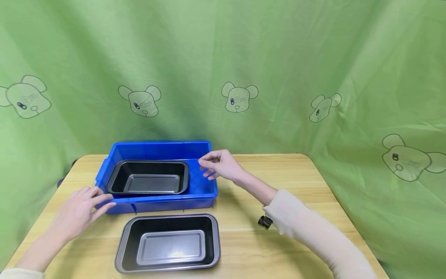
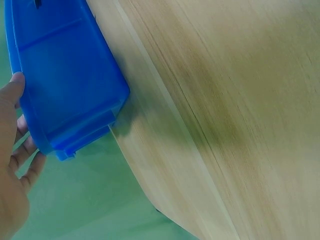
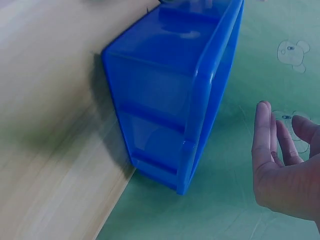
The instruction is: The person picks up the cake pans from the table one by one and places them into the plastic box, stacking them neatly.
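The left hand (image 1: 78, 209) is laid open-fingered on the blue bin (image 1: 203, 192) corner; the right hand (image 1: 220, 164) is held relaxed above its rim, empty. With one-sided contact, the bin could be skewed and the inner pan (image 1: 149, 177) shifted.

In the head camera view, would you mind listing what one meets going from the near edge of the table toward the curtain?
Dark baking pan on the table → blue plastic bin, with a second dark baking pan inside it → far edge of the wooden table → green curtain with bear prints.
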The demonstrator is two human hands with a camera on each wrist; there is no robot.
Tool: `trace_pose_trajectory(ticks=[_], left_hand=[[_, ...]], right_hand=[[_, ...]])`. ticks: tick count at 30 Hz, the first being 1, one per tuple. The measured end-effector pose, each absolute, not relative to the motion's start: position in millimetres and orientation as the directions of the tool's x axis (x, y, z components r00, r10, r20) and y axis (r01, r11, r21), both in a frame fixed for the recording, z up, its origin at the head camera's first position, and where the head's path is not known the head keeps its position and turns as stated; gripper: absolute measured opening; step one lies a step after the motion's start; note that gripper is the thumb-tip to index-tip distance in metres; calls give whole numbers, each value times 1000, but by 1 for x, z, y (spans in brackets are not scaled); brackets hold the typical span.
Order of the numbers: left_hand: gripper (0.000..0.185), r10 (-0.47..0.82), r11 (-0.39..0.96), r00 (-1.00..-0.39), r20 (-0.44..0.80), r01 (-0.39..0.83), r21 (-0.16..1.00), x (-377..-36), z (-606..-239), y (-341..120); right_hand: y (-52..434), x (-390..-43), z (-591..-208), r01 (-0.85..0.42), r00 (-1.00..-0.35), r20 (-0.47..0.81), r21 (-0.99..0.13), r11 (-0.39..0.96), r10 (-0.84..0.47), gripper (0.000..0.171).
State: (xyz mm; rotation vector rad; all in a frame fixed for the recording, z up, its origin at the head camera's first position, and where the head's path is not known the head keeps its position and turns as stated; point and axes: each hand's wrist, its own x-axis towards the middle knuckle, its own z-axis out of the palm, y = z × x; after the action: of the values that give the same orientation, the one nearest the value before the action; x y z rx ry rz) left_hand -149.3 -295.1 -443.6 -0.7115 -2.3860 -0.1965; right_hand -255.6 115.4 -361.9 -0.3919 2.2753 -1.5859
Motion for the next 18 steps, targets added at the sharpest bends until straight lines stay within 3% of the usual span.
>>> trace_pose_trajectory(ticks=[18], left_hand=[[43,440,841,-650,619,540,-31,-149,-443,-294]], right_hand=[[163,-217,-385,-31,-900,-140,-924,380,-412,38]])
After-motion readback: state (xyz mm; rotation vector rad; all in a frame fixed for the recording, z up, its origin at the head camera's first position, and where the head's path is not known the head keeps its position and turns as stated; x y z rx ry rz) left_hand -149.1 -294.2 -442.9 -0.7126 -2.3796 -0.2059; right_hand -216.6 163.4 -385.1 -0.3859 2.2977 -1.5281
